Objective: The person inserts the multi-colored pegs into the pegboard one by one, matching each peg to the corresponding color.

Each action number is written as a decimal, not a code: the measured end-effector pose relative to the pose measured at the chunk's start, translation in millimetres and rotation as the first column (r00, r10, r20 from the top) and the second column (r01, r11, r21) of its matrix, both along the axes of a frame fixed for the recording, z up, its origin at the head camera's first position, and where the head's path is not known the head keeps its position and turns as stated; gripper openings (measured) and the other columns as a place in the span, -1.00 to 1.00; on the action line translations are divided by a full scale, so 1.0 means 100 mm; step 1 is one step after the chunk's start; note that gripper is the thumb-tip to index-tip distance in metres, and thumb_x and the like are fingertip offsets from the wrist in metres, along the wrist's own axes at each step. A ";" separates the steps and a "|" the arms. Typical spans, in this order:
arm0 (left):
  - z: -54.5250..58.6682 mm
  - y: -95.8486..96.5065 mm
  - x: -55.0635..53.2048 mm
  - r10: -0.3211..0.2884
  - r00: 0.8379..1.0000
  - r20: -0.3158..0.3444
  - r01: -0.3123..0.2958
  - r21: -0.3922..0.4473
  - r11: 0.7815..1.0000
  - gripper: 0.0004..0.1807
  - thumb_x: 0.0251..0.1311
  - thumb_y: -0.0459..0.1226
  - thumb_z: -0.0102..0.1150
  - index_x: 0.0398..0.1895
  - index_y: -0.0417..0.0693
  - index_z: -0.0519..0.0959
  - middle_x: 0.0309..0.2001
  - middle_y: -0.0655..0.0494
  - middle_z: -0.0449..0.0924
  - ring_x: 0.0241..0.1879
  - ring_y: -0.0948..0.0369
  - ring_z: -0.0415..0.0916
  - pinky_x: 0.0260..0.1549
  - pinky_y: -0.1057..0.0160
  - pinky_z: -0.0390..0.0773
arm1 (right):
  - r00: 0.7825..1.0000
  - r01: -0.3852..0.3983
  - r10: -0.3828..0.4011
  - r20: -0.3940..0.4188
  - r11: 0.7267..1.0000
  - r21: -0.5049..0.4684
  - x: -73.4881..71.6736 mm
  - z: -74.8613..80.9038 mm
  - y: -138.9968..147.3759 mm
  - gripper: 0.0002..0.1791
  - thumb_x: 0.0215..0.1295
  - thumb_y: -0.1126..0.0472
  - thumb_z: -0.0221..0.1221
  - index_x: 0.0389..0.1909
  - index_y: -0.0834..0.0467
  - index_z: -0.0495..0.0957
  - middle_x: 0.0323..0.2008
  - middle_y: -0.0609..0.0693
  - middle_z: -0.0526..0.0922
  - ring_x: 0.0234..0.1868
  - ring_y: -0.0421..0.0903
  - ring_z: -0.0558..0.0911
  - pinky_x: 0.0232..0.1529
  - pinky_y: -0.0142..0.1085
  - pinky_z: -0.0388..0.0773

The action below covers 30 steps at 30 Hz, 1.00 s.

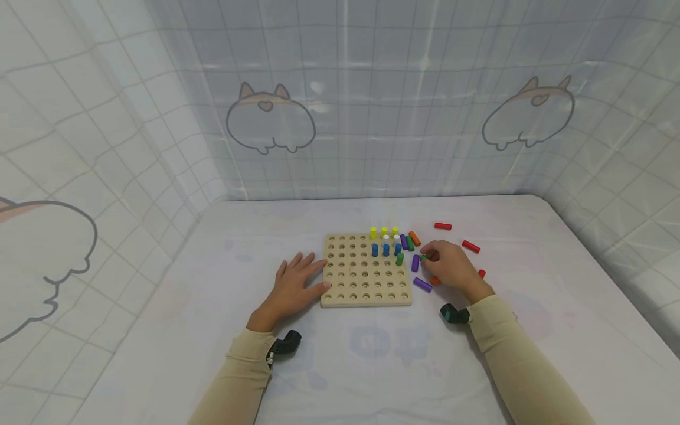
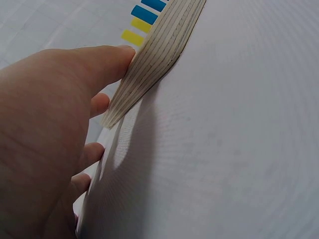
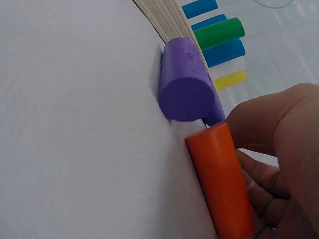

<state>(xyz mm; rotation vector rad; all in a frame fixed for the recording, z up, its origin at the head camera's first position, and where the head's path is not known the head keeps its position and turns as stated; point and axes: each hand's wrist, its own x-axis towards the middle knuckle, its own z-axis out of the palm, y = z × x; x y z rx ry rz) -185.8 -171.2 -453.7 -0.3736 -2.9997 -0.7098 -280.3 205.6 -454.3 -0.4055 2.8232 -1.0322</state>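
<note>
A wooden pegboard [image 1: 352,274] with rows of round holes lies on the table. At its left edge my left hand [image 1: 291,292] rests with fingers spread, thumb and a fingertip touching the side; the left wrist view has the thumb [image 2: 112,62] against the board's layered edge [image 2: 149,59]. Just right of the board, my right hand [image 1: 448,264] pinches a green peg [image 1: 423,257], mostly covered by the fingers. Standing in the board are yellow pegs [image 1: 384,232], white pegs [image 1: 386,239], blue pegs [image 1: 386,250] and one green peg [image 1: 400,259].
Purple pegs [image 1: 422,285] lie beside the board's right side, with an orange peg [image 3: 219,179] under the right hand. Another green peg [image 1: 410,243] and orange peg [image 1: 415,238] lie by the upper right corner. Red pegs [image 1: 470,247] are scattered farther right.
</note>
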 end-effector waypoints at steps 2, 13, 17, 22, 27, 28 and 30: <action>0.00 0.00 0.00 0.005 1.000 0.005 -0.005 -0.004 1.000 -0.30 0.35 0.18 0.09 0.49 0.16 0.35 0.54 -0.05 0.11 0.55 -0.12 -0.18 0.40 -0.31 -0.31 | 1.000 0.011 -0.011 0.001 1.000 -0.012 0.00 0.00 0.01 -0.68 0.36 0.20 0.22 0.10 0.17 0.59 -0.07 0.08 0.63 -0.08 0.04 0.56 -0.04 -0.11 0.63; 0.01 -0.01 0.01 0.008 1.000 -0.012 -0.008 0.001 1.000 -0.30 0.34 0.18 0.11 0.48 0.15 0.36 0.54 -0.07 0.12 0.55 -0.13 -0.18 0.40 -0.32 -0.31 | 0.998 0.051 -0.053 -0.015 0.992 -0.117 -0.02 0.00 0.07 -0.64 0.43 0.12 0.16 0.16 0.16 0.57 0.03 0.12 0.64 0.00 0.08 0.59 0.04 0.00 0.59; 0.01 -0.01 0.01 0.013 1.000 -0.016 -0.013 0.003 1.000 -0.30 0.34 0.18 0.10 0.48 0.15 0.37 0.54 -0.06 0.12 0.55 -0.13 -0.17 0.40 -0.32 -0.30 | 0.995 0.101 -0.102 0.006 0.976 -0.193 -0.03 0.01 0.07 -0.61 0.46 0.12 0.12 0.23 0.16 0.55 0.07 0.14 0.61 0.04 0.10 0.58 0.10 0.02 0.55; -0.01 -0.03 0.00 0.020 1.000 -0.015 -0.020 0.012 1.000 -0.31 0.35 0.18 0.10 0.48 0.15 0.37 0.54 -0.04 0.12 0.55 -0.12 -0.17 0.40 -0.30 -0.31 | 0.987 0.156 -0.136 0.085 0.939 -0.306 -0.03 0.04 0.04 -0.55 0.48 0.07 0.12 0.30 0.13 0.51 0.14 0.12 0.58 -0.04 0.06 0.62 0.04 -0.09 0.62; -0.04 -0.04 0.00 0.017 1.000 -0.001 -0.017 0.005 1.000 -0.30 0.35 0.19 0.08 0.48 0.17 0.36 0.55 -0.02 0.10 0.56 -0.10 -0.18 0.41 -0.29 -0.31 | 0.979 0.185 -0.131 0.155 0.892 -0.412 -0.01 0.03 0.01 -0.53 0.47 -0.02 0.16 0.29 0.10 0.51 0.16 0.09 0.56 0.02 0.05 0.64 0.02 -0.19 0.63; -0.04 -0.03 0.00 0.016 1.000 0.004 -0.016 0.003 1.000 -0.30 0.35 0.20 0.07 0.49 0.18 0.36 0.55 -0.02 0.10 0.56 -0.09 -0.18 0.41 -0.28 -0.31 | 0.978 0.187 -0.130 0.161 0.885 -0.427 -0.01 0.03 0.00 -0.52 0.47 -0.03 0.16 0.29 0.11 0.50 0.16 0.09 0.56 0.04 0.05 0.63 0.03 -0.19 0.62; -0.04 -0.03 0.00 0.011 1.000 0.008 -0.011 0.004 1.000 -0.29 0.35 0.20 0.07 0.49 0.17 0.36 0.55 -0.02 0.09 0.56 -0.10 -0.19 0.41 -0.29 -0.31 | 0.977 0.195 -0.135 0.164 0.876 -0.441 0.00 0.03 -0.03 -0.52 0.45 -0.05 0.17 0.27 0.09 0.50 0.16 0.08 0.55 0.05 0.04 0.63 0.06 -0.17 0.61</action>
